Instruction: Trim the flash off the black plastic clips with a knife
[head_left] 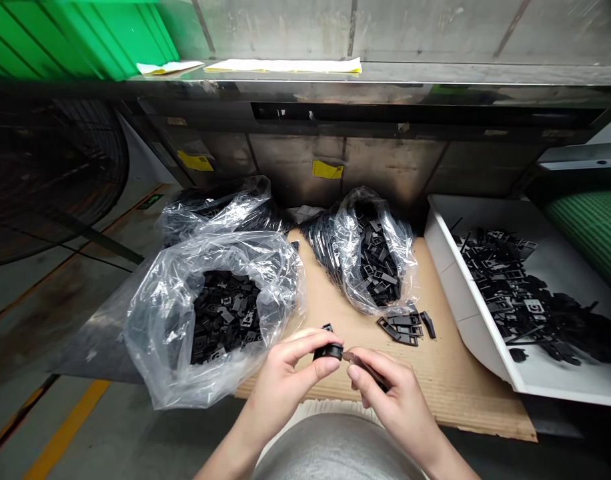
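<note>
**Q:** Hands?

**A:** Left hand (280,383) closed, pinching a black plastic part (329,351) between thumb and fingers. Right hand (393,400) closed on a slim dark piece (368,369), its tip right at the black part. Can't tell if the two are joined.

**Q:** Location?

**A:** Both held up in front of me, above the near edge of the cardboard-topped worktop (435,387).

**Q:** Nearby?

**A:** Clear plastic bag (153,333) of black parts by my left hand. Second bag (380,247) straight ahead, loose stack of black parts (400,328) just in front of it. White tray (465,300) holding more black parts to my right.
</note>
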A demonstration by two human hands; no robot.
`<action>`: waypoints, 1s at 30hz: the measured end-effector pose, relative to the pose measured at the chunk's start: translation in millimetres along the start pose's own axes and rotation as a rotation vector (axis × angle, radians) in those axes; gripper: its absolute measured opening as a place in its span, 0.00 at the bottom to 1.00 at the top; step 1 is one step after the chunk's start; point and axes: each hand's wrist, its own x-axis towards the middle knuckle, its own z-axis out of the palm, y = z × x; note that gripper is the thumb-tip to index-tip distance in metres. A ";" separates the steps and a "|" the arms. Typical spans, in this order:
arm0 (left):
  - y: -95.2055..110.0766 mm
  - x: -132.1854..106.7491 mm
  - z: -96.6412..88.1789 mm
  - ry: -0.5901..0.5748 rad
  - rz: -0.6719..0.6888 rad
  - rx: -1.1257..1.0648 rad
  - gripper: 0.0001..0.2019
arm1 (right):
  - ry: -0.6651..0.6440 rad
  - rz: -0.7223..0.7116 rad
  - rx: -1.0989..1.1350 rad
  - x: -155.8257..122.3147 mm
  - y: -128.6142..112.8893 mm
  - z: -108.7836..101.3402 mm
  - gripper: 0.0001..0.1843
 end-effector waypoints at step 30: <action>2.3 -0.6 0.0 -0.002 -0.006 0.014 0.06 | 0.012 -0.073 -0.064 1.5 -3.2 -0.8 0.11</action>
